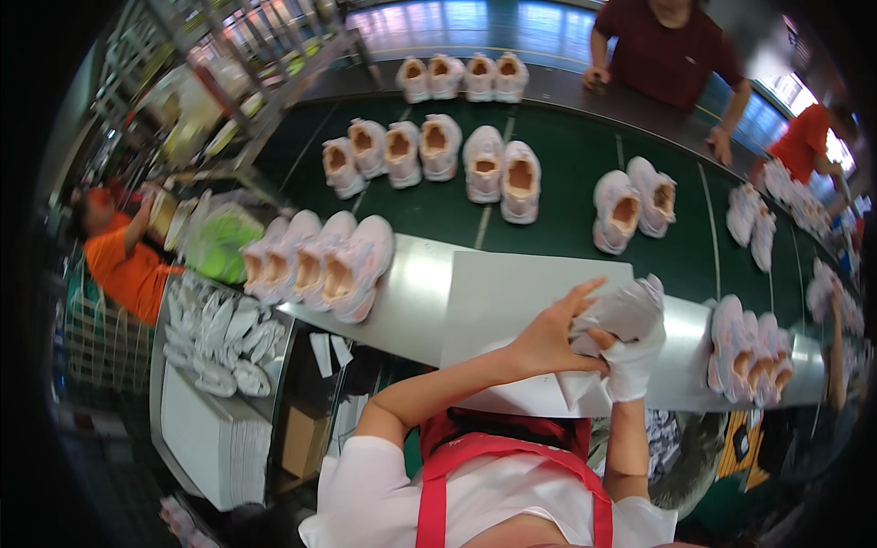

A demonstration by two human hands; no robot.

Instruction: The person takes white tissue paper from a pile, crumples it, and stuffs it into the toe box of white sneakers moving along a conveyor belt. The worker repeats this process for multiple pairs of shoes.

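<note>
Workshop line: a green belt (429, 215) is stretching across behind a steel desk (416, 274), and pale pink shoes (484, 139) are standing along it, mostly in pairs. Many are pointing toes away with heel openings toward this side, likely to keep the insides easy to reach. More shoes are sitting on the desk, a tight row (370, 242) at left and another (726, 333) at right, both probably leaving the middle free for handwork. White sheets (493, 283) are lying flat there, close to the body, presumably for quick pick-up. The bundle, looking like crumpled pale paper (626, 310), is being held up over the right part of the sheets. Both hands are grasping it: left hand (553, 338) is cupping its left side, fingers spreading behind, apparently steadying it; right hand (632, 365), wearing a white covering, is gripping from below, thumb pressing across, seemingly keeping it compact. Far fingers are hiding, can't tell exact grip. Off left, loose wads (215, 376) are piling up beside a sheet stack (206, 429), probably staying within arm's reach. Across the belt, a person in maroon (662, 50) is leaning on the far edge.
</note>
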